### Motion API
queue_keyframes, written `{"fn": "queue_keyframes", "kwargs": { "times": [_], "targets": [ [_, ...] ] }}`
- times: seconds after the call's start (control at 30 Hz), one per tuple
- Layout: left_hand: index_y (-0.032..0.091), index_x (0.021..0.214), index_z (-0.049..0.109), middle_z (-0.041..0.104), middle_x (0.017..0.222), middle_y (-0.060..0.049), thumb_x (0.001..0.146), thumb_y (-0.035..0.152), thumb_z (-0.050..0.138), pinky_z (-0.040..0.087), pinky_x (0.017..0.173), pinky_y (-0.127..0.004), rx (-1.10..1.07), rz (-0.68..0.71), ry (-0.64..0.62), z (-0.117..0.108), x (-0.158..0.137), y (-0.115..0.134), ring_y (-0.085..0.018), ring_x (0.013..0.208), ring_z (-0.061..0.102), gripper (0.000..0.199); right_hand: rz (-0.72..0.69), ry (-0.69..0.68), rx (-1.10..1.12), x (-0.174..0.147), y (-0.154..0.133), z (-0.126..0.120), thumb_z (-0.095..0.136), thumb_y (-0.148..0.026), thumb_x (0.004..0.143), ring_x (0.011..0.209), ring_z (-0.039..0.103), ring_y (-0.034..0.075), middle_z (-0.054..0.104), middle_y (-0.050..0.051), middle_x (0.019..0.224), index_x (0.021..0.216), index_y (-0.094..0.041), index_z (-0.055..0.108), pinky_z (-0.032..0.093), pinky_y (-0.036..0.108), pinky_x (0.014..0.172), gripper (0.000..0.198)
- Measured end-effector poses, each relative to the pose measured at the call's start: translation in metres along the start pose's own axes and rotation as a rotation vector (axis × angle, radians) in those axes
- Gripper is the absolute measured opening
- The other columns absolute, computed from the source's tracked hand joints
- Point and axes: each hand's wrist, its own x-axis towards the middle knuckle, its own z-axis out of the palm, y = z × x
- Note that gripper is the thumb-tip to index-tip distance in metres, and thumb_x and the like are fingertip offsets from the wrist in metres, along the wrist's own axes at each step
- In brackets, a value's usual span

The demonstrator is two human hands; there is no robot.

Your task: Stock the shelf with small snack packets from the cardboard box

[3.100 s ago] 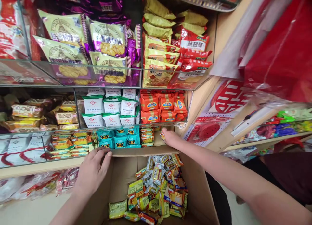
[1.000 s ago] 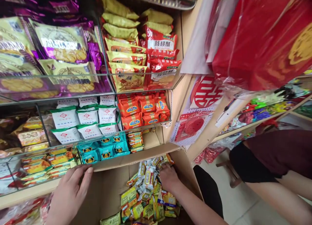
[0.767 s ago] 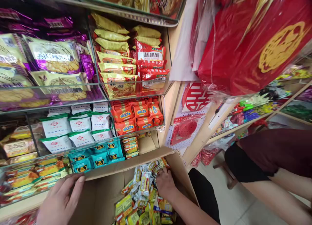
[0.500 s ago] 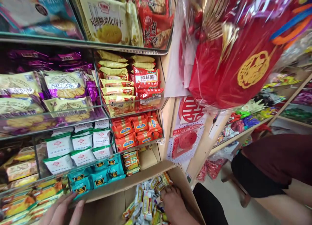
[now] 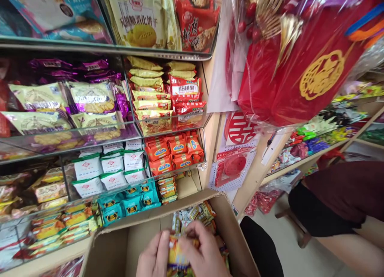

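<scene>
My left hand (image 5: 154, 254) and my right hand (image 5: 207, 253) meet over an open cardboard box (image 5: 114, 249). Between them they grip small yellow-orange wrapped snack packets (image 5: 176, 251), slightly blurred; how many there are I cannot tell. Fingers of both hands are closed around the packets' sides. Beneath and behind the hands, a pile of small wrapped snacks (image 5: 192, 215) in silvery and yellow wrappers lies in the box, partly hidden by my hands.
Glass-fronted shelves hold purple biscuit packs (image 5: 93, 99), white-and-green packets (image 5: 112, 165), orange packets (image 5: 177, 149) and teal packets (image 5: 132, 203). A plastic-wrapped red bag (image 5: 288, 77) hangs at upper right. Another person (image 5: 339, 201) sits at the right by stocked shelves.
My left hand has come from the box's left edge to its middle. My right hand has lifted off the pile, and both now hold yellow-orange packets. The view has shifted slightly left.
</scene>
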Motion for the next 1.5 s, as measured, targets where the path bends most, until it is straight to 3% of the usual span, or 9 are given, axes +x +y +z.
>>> {"fn": "queue_keyframes", "kwargs": {
  "times": [0.23,0.5,0.6,0.73,0.83,0.93,1.13,1.27,1.5],
  "targets": [
    [0.018,0.086,0.060,0.057,0.053,0.002,0.069,0.064,0.046,0.029,0.034,-0.019,-0.371,-0.397,0.011,0.014,-0.005,0.019,-0.009,0.038,0.038,0.051,0.127,0.284,0.001,-0.001,0.002,0.000,0.029,-0.052,0.085,0.052,0.041,0.013,0.041,-0.002,0.053,0.059,-0.021,0.033,0.032,0.024,0.049,0.040],
    [0.020,0.069,0.058,0.058,0.051,0.002,0.072,0.057,0.049,0.037,0.041,-0.024,-0.525,-0.385,-0.002,0.016,-0.004,0.013,-0.014,0.046,0.052,0.039,0.105,0.327,0.068,-0.006,0.020,0.012,0.030,-0.048,0.087,0.053,0.041,0.012,0.042,-0.001,0.055,0.060,-0.021,0.034,0.034,0.024,0.050,0.038],
    [0.020,0.068,0.056,0.057,0.051,0.001,0.071,0.056,0.052,0.038,0.042,-0.024,-0.535,-0.381,-0.002,0.012,-0.001,0.008,-0.015,0.047,0.052,0.036,0.078,0.192,0.168,-0.008,0.017,0.003,0.034,-0.045,0.086,0.054,0.044,0.012,0.046,-0.001,0.058,0.068,-0.019,0.044,0.037,0.022,0.050,0.034],
    [0.019,0.056,0.051,0.050,0.048,0.003,0.068,0.055,0.056,0.034,0.041,-0.021,-0.491,-0.331,-0.030,0.007,0.000,0.005,-0.010,0.043,0.043,0.039,-0.089,-0.233,0.172,-0.010,-0.003,-0.024,0.051,-0.029,0.081,0.083,0.057,0.015,0.061,0.003,0.094,0.111,-0.022,0.051,0.044,0.024,0.074,0.031],
    [0.019,0.057,0.052,0.047,0.045,0.004,0.067,0.056,0.055,0.031,0.039,-0.020,-0.498,-0.336,-0.087,0.005,-0.003,0.016,-0.008,0.041,0.038,0.039,-0.184,-0.372,0.070,-0.007,-0.023,-0.043,0.053,-0.021,0.079,0.084,0.059,0.014,0.065,0.002,0.091,0.097,-0.022,0.064,0.043,0.023,0.077,0.021],
    [0.020,0.071,0.059,0.045,0.044,0.004,0.069,0.058,0.050,0.030,0.037,-0.021,-0.269,-0.228,-0.097,-0.010,0.000,0.028,-0.009,0.039,0.038,0.039,-0.240,-0.429,-0.004,0.003,-0.039,-0.060,0.051,-0.022,0.080,0.072,0.059,0.012,0.066,0.001,0.082,0.093,-0.020,0.066,0.044,0.021,0.068,0.020],
    [0.022,0.079,0.063,0.061,0.075,-0.004,0.075,0.042,0.050,0.043,0.074,-0.033,0.593,0.467,0.190,-0.096,0.040,0.005,-0.021,0.078,0.057,0.025,-0.323,-0.343,-0.622,0.054,-0.035,-0.089,0.036,-0.021,0.087,0.097,0.053,0.018,0.058,0.005,0.109,0.121,-0.028,0.050,0.041,0.031,0.084,0.037],
    [0.019,0.085,0.061,0.063,0.090,-0.008,0.078,0.045,0.043,0.042,0.082,-0.038,0.798,0.491,0.292,-0.132,0.069,-0.031,-0.024,0.087,0.056,0.033,-0.112,-0.444,-0.908,0.108,-0.006,-0.075,0.037,-0.017,0.085,0.094,0.056,0.019,0.063,0.005,0.100,0.111,-0.024,0.059,0.039,0.027,0.081,0.034],
    [0.021,0.084,0.060,0.063,0.093,-0.006,0.085,0.041,0.032,0.044,0.080,-0.032,0.891,0.330,0.248,-0.125,0.071,-0.057,-0.020,0.086,0.058,0.035,0.089,-0.436,-1.028,0.186,0.054,-0.019,0.048,-0.023,0.084,0.087,0.058,0.019,0.064,0.007,0.092,0.098,-0.013,0.060,0.042,0.034,0.078,0.020]
  ]
}}
